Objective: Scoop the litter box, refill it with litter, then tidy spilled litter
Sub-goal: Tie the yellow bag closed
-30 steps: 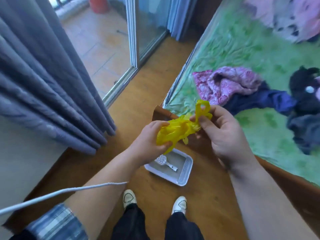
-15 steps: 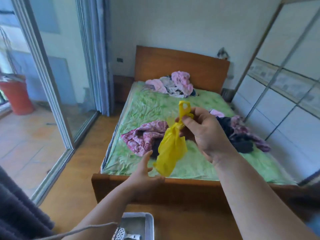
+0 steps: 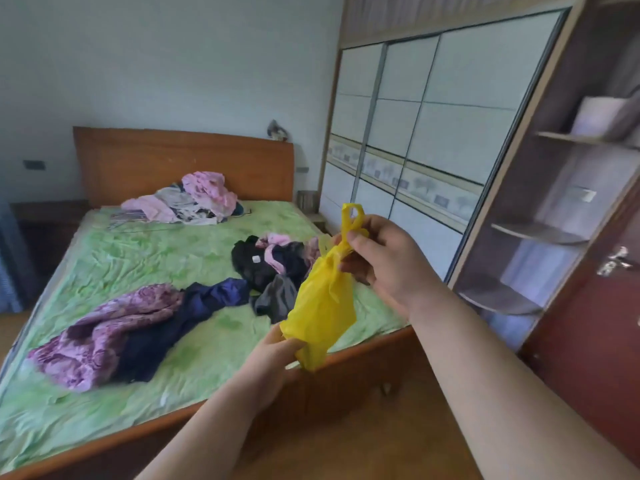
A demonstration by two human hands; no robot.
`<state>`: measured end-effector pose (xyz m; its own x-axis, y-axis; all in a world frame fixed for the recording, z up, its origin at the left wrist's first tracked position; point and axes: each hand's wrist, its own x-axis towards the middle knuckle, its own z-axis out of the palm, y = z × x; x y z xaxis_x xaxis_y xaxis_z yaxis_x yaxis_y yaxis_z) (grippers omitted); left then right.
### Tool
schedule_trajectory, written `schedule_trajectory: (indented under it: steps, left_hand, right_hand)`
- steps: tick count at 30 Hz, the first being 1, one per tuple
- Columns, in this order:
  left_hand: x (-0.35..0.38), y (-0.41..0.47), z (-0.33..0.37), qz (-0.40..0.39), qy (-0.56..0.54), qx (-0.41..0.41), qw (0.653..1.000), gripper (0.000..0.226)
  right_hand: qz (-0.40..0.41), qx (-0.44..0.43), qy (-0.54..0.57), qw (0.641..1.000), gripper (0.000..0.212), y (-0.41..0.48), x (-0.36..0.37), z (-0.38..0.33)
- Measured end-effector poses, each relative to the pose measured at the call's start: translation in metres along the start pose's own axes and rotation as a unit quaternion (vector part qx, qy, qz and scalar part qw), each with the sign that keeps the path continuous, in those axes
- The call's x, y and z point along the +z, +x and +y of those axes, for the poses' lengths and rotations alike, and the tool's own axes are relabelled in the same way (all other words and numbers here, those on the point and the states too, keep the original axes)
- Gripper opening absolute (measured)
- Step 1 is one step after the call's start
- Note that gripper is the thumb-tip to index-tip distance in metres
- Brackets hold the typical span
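A yellow plastic bag (image 3: 323,303) hangs in front of me, above the foot of the bed. My right hand (image 3: 384,263) pinches its handle loops at the top. My left hand (image 3: 273,358) grips the bag's bottom end from below. The bag is stretched upright between the two hands. The litter box and the scoop are out of view.
A wooden bed (image 3: 349,362) with a green sheet carries piles of clothes (image 3: 145,327). A wardrobe with white sliding doors (image 3: 433,133) stands on the right, with corner shelves (image 3: 540,233) and a dark red door (image 3: 595,327) beside it.
My view has swung up and to the right, so the litter box and scoop on the floor dropped out of sight. The bag went from bunched to stretched upright between my hands.
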<state>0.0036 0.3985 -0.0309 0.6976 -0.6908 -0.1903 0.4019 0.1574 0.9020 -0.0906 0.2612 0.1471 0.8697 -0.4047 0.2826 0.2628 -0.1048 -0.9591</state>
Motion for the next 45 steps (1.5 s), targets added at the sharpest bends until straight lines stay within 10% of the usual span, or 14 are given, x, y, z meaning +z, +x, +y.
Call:
schedule_trajectory:
  steps: [29, 37, 45]
  left_hand:
    - [0.466, 0.503, -0.053, -0.338, 0.126, -0.093, 0.928, 0.048]
    - [0.601, 0.607, -0.131, -0.324, 0.134, -0.115, 0.929, 0.022]
    - [0.706, 0.716, -0.201, -0.244, 0.142, -0.186, 0.941, 0.042]
  right_hand:
    - [0.337, -0.045, -0.105, 0.934, 0.013, 0.227, -0.551, 0.038]
    - [0.353, -0.023, -0.134, 0.926, 0.013, 0.248, -0.734, 0.087]
    - [0.313, 0.036, -0.069, 0.947, 0.013, 0.297, -0.904, 0.146]
